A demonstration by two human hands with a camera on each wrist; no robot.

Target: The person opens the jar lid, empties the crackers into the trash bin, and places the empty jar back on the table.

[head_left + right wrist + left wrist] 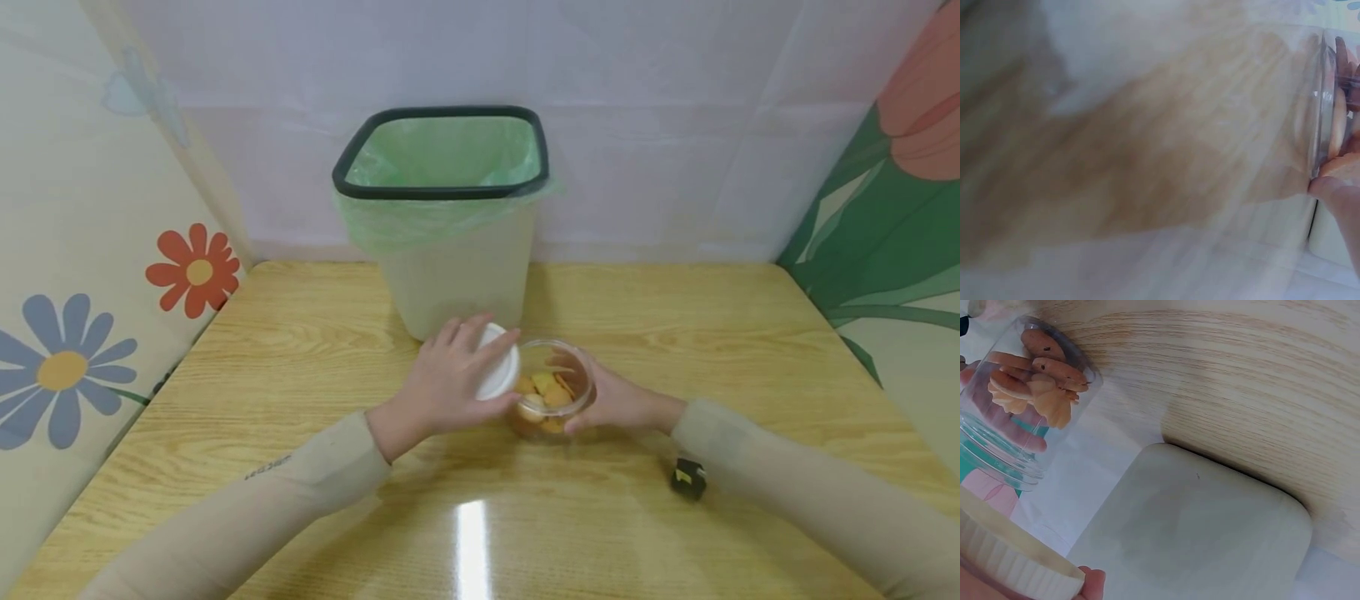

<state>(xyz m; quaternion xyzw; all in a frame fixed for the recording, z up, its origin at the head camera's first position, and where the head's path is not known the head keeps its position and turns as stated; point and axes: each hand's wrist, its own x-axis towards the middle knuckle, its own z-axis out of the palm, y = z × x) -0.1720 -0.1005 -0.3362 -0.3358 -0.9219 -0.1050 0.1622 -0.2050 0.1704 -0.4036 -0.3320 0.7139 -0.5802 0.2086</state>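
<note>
As we held the white lid (498, 380) in our left hand (442, 379), its fingers bent over the far side of the lid with the thumb spread to the near side, and the left wrist view showed a fingertip curled round the ribbed edge. Our right hand (628, 400) had its fingers wrapped round the side of a clear screw-top jar (558, 412), thumb toward us. The lid was off, just left of the jar's mouth, though we could not tell whether the two touched. Inside the jar lay cookies (553, 392), some round and brown with dark specks, others pale orange with fluted edges. We had the jar in front of and a little right of the waste bin (465, 279), which stood on the wood-grain table (300, 325); whether the jar's base met the tabletop, we could not tell. A green plastic liner (420, 221) hung out below the bin's black rim frame (442, 192). By our right sleeve (810, 492) sat a small black object (688, 480) with a yellow mark. To the left we saw a printed red flower (198, 272) and a blue-grey flower (63, 371).
</note>
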